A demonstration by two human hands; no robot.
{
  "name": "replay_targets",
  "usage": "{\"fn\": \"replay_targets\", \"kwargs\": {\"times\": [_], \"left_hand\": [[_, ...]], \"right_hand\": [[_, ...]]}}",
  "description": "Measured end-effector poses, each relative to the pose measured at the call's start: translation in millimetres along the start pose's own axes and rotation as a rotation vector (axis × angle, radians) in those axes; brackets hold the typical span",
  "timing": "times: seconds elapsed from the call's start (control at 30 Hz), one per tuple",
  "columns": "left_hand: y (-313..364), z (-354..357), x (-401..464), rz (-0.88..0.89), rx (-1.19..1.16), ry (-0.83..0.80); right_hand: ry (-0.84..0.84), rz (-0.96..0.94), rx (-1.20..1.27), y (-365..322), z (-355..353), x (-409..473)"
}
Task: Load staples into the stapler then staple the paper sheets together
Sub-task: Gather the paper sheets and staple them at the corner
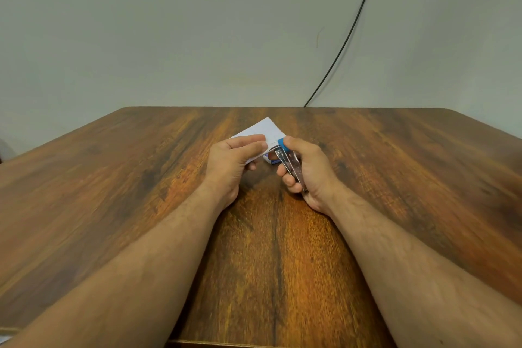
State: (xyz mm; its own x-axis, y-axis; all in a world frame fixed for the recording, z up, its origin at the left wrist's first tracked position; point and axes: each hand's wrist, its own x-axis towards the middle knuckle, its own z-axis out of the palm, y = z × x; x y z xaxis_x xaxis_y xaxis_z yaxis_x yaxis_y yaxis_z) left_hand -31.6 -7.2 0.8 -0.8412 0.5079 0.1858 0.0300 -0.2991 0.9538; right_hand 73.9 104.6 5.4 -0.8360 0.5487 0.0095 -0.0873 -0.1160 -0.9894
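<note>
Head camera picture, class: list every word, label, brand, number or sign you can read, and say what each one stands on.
No text can be read.
Stapler in the right hand: marks on its metal, too blurred to read.
Paper sheets in the left hand: faint lines, nothing legible.
Small blue box behind the stapler: print too small to read.

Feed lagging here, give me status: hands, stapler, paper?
Left hand pinches white paper sheets. Right hand grips blue-tipped metal stapler, nose at paper edge. Small blue box beneath.
</note>
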Motion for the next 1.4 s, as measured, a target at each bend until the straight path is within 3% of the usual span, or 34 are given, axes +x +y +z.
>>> {"fn": "replay_targets", "kwargs": {"times": [0.27, 0.5, 0.77, 1.4], "left_hand": [[-0.5, 0.0, -0.8, 0.011, 0.092, -0.054], [-1.8, 3.6, -2.6, 0.07, 0.178, -0.032], [-4.0, 4.2, -1.8, 0.151, 0.282, -0.13], [-4.0, 1.3, -2.6, 0.068, 0.166, -0.226]], "right_hand": [[-0.015, 0.003, -0.121, 1.1, 3.5, -0.5], [0.036, 0.003, -0.074, 2.4, 4.2, 3.9], [-0.051, 0.027, -0.087, -1.7, -1.4, 0.1], [0.015, 0.045, 0.022, 1.0, -3.7, 7.2]]}}
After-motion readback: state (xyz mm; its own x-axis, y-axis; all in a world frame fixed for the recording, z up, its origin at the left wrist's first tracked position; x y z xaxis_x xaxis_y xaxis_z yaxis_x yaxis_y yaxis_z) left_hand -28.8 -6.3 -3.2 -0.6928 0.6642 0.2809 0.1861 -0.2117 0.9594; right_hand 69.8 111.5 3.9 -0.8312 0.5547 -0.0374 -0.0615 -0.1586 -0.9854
